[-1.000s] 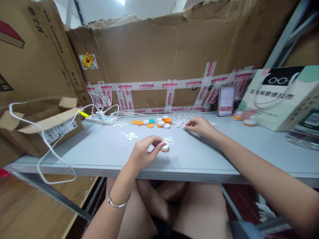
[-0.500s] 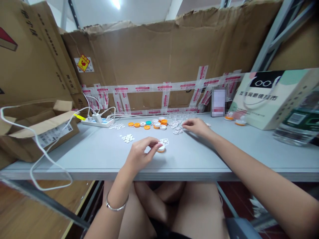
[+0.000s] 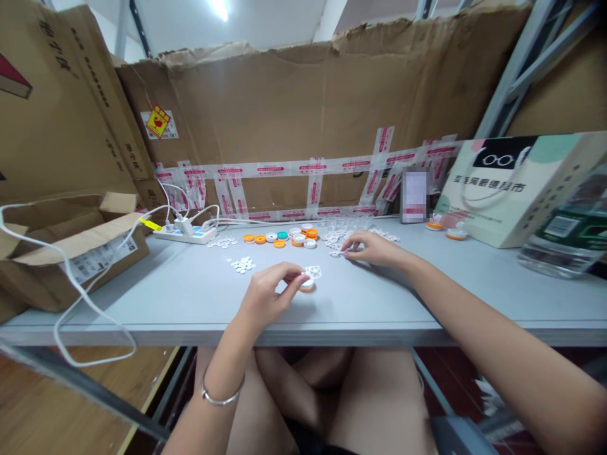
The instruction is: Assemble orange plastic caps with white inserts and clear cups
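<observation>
Hands at work on a grey table [image 3: 190, 303], seen from the head camera. The person's left hand [image 3: 268, 296], a silver bracelet [image 3: 222, 395] on its wrist, pinches a small orange-and-white cap [image 3: 307, 285] between thumb and forefinger; the cap sits on the table near its front edge, just beside a white ring-shaped piece [image 3: 313, 272]. The right hand [image 3: 375, 248] reaches further back, its fingers curled narrowly over scattered white pieces [image 3: 334, 240]; whether it grips one cannot be told. A row of orange, white and teal caps [image 3: 284, 237] lies behind, a cluster of white discs [image 3: 243, 264] to the left. A power strip [image 3: 184, 234], an open cardboard box [image 3: 71, 253], a paper bag [image 3: 516, 189] and a bottle [image 3: 564, 243] ring the work.
</observation>
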A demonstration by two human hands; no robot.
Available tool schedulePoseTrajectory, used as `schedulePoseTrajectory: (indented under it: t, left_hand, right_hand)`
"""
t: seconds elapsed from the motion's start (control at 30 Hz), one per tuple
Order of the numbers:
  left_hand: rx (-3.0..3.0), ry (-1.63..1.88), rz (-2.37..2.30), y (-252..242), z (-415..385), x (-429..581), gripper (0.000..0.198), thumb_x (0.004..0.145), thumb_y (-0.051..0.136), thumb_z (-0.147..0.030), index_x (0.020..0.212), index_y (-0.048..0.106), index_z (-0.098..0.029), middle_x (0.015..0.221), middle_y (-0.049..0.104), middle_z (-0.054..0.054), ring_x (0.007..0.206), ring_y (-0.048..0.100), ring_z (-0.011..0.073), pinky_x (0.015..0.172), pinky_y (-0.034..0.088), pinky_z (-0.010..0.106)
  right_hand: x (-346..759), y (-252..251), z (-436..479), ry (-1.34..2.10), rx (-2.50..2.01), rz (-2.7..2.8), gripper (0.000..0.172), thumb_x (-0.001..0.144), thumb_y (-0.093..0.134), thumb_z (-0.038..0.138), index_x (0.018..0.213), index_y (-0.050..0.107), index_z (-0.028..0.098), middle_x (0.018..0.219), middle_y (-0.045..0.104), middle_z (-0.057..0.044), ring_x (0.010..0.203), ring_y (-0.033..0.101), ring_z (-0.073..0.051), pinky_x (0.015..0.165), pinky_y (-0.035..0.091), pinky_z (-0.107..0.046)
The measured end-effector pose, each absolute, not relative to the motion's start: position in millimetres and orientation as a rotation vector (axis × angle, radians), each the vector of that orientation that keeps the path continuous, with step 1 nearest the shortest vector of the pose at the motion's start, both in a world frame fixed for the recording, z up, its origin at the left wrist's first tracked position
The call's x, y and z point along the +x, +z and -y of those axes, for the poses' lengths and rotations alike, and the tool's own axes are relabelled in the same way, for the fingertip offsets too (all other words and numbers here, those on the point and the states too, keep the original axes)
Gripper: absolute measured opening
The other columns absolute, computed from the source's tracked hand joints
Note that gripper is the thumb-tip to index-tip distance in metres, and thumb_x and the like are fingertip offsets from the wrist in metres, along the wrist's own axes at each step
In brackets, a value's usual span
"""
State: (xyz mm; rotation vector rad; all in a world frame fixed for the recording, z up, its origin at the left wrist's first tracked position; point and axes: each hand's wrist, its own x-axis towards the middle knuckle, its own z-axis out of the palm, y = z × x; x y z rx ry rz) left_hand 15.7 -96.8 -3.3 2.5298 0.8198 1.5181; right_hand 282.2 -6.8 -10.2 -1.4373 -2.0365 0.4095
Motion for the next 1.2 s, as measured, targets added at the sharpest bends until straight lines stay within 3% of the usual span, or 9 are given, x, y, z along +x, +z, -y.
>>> schedulePoseTrajectory:
  t: [0.17, 0.33, 0.5, 0.7, 0.87, 1.2]
  left_hand:
    - [2.548, 1.509, -0.818, -3.7, 95.9, 15.3, 0.003, 0.081, 0.058, -0.017, 0.08, 0.06, -0.015, 0.071, 0.068, 0.002, 0.062, 0.063, 0.0096, 0.062, 0.051, 0.017]
    - [2.532, 1.505, -0.822, -3.7, 95.6, 15.4, 0.004, 0.081, 0.057, -0.016, 0.08, 0.06, -0.015, 0.07, 0.068, 0.001, 0.062, 0.063, 0.0091, 0.062, 0.05, 0.017]
    - [2.53, 1.506, -0.836, -3.9, 95.6, 15.4, 0.004, 0.081, 0.058, -0.017, 0.079, 0.06, -0.015, 0.07, 0.067, 0.001, 0.061, 0.063, 0.0092, 0.061, 0.05, 0.017]
    - [2.53, 1.466, -0.865, -3.4, 97.6, 15.2, 0.004, 0.082, 0.056, -0.017, 0.08, 0.06, -0.016, 0.071, 0.068, 0.001, 0.063, 0.063, 0.0096, 0.061, 0.05, 0.018]
    - [2.538, 1.492, -0.843, -3.6, 95.7, 15.3, 0.003, 0.081, 0.057, -0.016, 0.08, 0.06, -0.015, 0.071, 0.067, 0.001, 0.062, 0.063, 0.0089, 0.062, 0.05, 0.017]
    - [2.539, 1.547, -0.853, -5.2, 94.6, 14.1, 0.003, 0.082, 0.058, -0.018, 0.079, 0.059, -0.016, 0.069, 0.067, 0.0, 0.061, 0.062, 0.0089, 0.062, 0.05, 0.018]
  right_hand:
    - [281.2, -7.1, 8.3, 0.521, -1.445, 1.908, 0.004, 0.058, 0.068, 0.022, 0.057, 0.065, 0.02, 0.07, 0.063, -0.003, 0.073, 0.055, -0.02, 0.074, 0.042, -0.034]
    - [284.4, -6.1, 10.0, 0.772, -1.434, 1.656, 0.01, 0.067, 0.065, 0.027, 0.067, 0.061, 0.018, 0.07, 0.066, -0.006, 0.066, 0.061, -0.018, 0.066, 0.048, -0.033]
    - [287.1, -6.9, 9.6, 0.976, -1.392, 1.452, 0.009, 0.07, 0.065, 0.019, 0.067, 0.057, 0.017, 0.066, 0.067, -0.007, 0.064, 0.065, -0.015, 0.066, 0.053, -0.03]
    - [284.4, -4.2, 11.9, 1.043, -1.37, 1.35, 0.012, 0.066, 0.068, 0.01, 0.076, 0.065, 0.015, 0.063, 0.065, -0.004, 0.061, 0.063, -0.013, 0.068, 0.054, -0.029]
    - [278.5, -2.1, 15.1, 0.984, -1.321, 1.378, 0.025, 0.057, 0.074, 0.01, 0.08, 0.07, 0.017, 0.069, 0.064, -0.001, 0.064, 0.06, -0.012, 0.073, 0.05, -0.03]
    - [245.8, 11.8, 42.8, 1.02, -1.159, 1.543, 0.03, 0.06, 0.075, 0.034, 0.086, 0.072, 0.019, 0.078, 0.071, -0.004, 0.076, 0.063, -0.018, 0.082, 0.047, -0.036]
